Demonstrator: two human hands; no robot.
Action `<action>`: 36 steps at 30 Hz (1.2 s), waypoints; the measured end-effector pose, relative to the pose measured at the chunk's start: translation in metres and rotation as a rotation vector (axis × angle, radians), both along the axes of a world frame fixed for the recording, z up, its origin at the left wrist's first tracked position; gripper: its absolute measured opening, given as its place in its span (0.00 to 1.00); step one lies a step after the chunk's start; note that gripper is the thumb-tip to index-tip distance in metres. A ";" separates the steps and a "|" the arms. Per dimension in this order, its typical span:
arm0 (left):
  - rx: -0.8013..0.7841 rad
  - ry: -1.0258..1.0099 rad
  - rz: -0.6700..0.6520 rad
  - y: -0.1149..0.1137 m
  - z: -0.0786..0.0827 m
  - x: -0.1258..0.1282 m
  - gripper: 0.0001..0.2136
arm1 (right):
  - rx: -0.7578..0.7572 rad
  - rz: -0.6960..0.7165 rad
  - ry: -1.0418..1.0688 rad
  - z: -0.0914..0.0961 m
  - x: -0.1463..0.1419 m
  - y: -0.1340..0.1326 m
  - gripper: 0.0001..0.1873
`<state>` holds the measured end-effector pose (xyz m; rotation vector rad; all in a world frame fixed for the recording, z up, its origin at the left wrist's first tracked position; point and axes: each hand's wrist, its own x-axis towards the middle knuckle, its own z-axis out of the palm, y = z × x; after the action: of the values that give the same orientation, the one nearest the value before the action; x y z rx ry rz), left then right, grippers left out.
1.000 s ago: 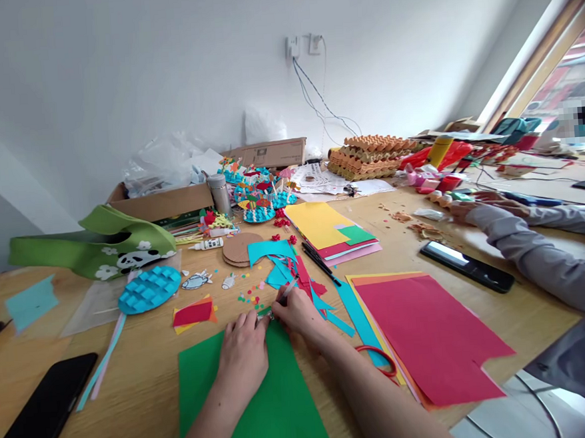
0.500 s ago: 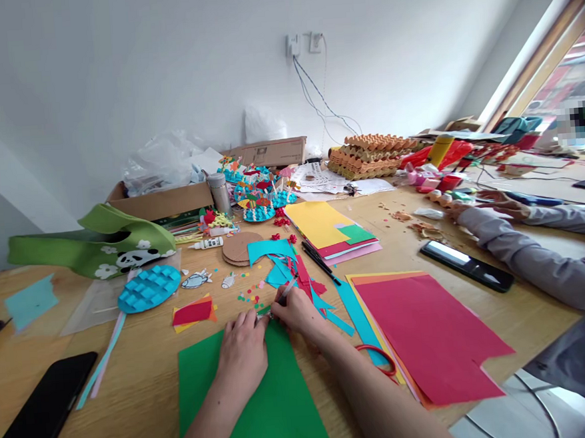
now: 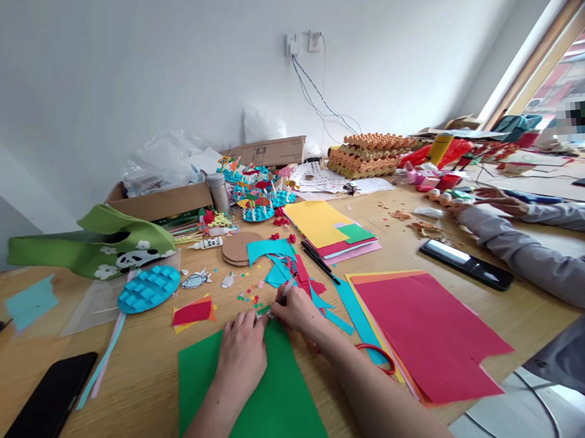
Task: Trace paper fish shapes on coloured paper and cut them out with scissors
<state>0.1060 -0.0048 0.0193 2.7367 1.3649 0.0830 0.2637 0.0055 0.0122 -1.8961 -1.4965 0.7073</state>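
Observation:
A sheet of green paper [image 3: 285,396] lies on the table in front of me. Across its far edge rests my left hand [image 3: 244,342], fingers together and bent, their tips and thumb pinning a small pale cut-out [image 3: 259,317] that is mostly covered. My right hand [image 3: 295,310] is closed around a dark pen [image 3: 289,288], its back end sticking up past the knuckles and its tip down close to the left thumb. Red-handled scissors [image 3: 393,360] lie beside my right forearm. Left of the pen are scattered coloured paper dots [image 3: 252,293] and fish cut-outs [image 3: 196,278].
Stacked coloured sheets, red on top [image 3: 425,330], lie to the right, with black pens [image 3: 320,262] beyond. A blue woven paper oval [image 3: 150,289], a green panda bag [image 3: 91,243] and a phone [image 3: 43,416] occupy the left. Another person's sleeved arm [image 3: 530,249] reaches in at right.
Both hands stay almost in the same place at the far edge of the green paper. The view shifts very slightly.

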 end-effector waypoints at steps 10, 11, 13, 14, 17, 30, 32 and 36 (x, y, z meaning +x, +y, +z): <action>-0.037 0.013 0.009 0.002 0.002 -0.001 0.21 | -0.025 -0.004 -0.020 0.004 0.000 -0.002 0.05; -0.035 0.011 0.008 0.002 0.002 -0.001 0.21 | -0.029 -0.006 -0.022 0.005 0.000 -0.002 0.05; -0.031 0.006 0.002 0.003 0.001 -0.002 0.21 | -0.033 -0.009 -0.022 0.005 0.000 -0.002 0.05; -0.030 0.003 0.000 0.004 0.001 -0.002 0.21 | -0.033 -0.009 -0.023 0.005 0.000 -0.002 0.05; -0.036 0.000 -0.002 0.006 0.000 -0.003 0.21 | -0.033 -0.008 -0.024 0.005 0.000 -0.002 0.05; -0.138 -0.122 -0.043 0.021 -0.004 -0.010 0.22 | 0.133 -0.056 0.120 0.004 0.004 0.001 0.03; -0.158 -0.143 -0.056 0.023 -0.005 -0.012 0.22 | 0.213 -0.055 0.200 0.004 0.004 0.001 0.02; -0.157 -0.164 -0.083 0.027 -0.008 -0.015 0.21 | 0.252 -0.031 0.384 0.012 0.006 0.001 0.05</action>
<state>0.0907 0.0219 0.0112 2.5884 1.1622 0.1828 0.2693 0.0063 0.0244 -1.4927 -1.2448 0.7774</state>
